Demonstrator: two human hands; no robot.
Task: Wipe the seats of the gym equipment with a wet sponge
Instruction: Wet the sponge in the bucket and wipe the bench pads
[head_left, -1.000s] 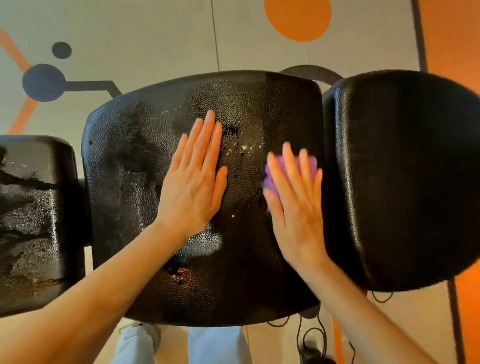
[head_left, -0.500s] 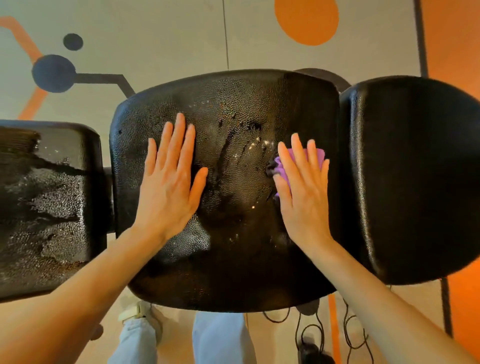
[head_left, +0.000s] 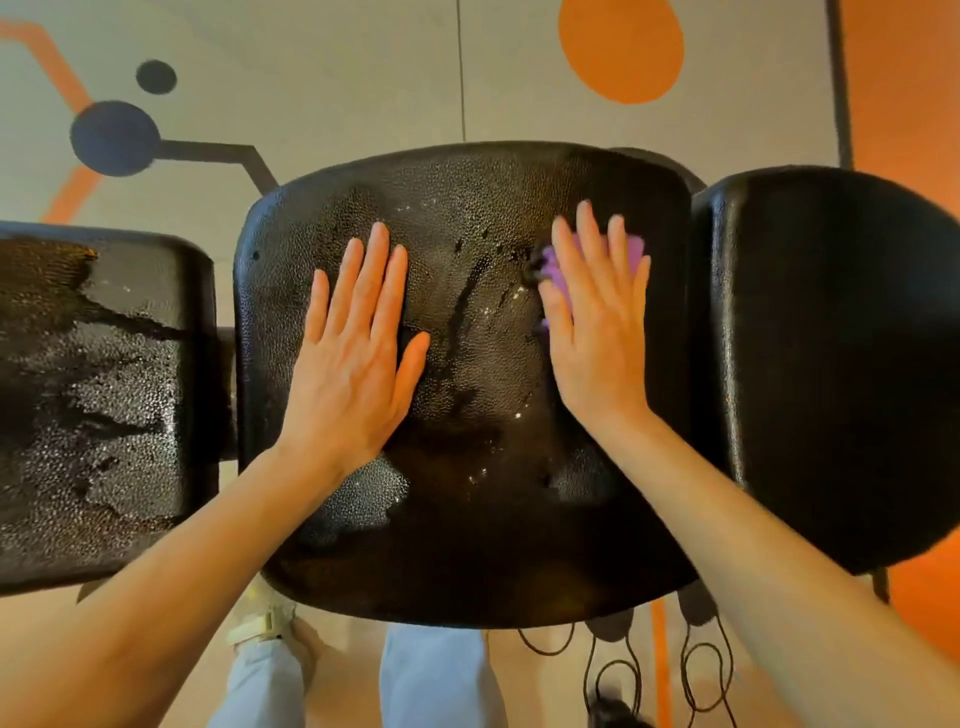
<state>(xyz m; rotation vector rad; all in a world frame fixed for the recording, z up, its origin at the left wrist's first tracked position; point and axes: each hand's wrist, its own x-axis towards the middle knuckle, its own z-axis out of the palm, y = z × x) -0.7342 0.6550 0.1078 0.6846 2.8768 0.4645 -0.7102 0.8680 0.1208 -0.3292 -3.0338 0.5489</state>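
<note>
1. pressing flat on the middle seat (head_left: 467, 545), the left hand (head_left: 348, 364) lies palm down with straight fingers held close together and the thumb spread to the side – it holds nothing.
2. the right hand (head_left: 597, 338) also lies palm down, with straight fingers on top of a purple sponge (head_left: 558, 275), near the upper right part of the same seat; the fingers are not curled around the sponge, they only press it to the seat.
3. the sponge is mostly hidden under the hand – only purple parts show between the fingers and beside the index finger. this hand and the sponge look a little blurred.
4. the middle seat is black with a grainy surface, and it shows wet streaks and small shining drops between the two hands.
5. a second black pad (head_left: 93, 405) is on the left, just beside the middle seat, and its surface shines with wet patches.
6. a third black pad (head_left: 831, 364) is on the right, close to the middle seat, and it looks dull and dry.
7. the floor (head_left: 363, 78) is grey with orange and dark blue shapes.
8. below the seat, the legs in light trousers (head_left: 441, 675), a pale shoe (head_left: 260, 623) and some black cables (head_left: 701, 675) are visible.
</note>
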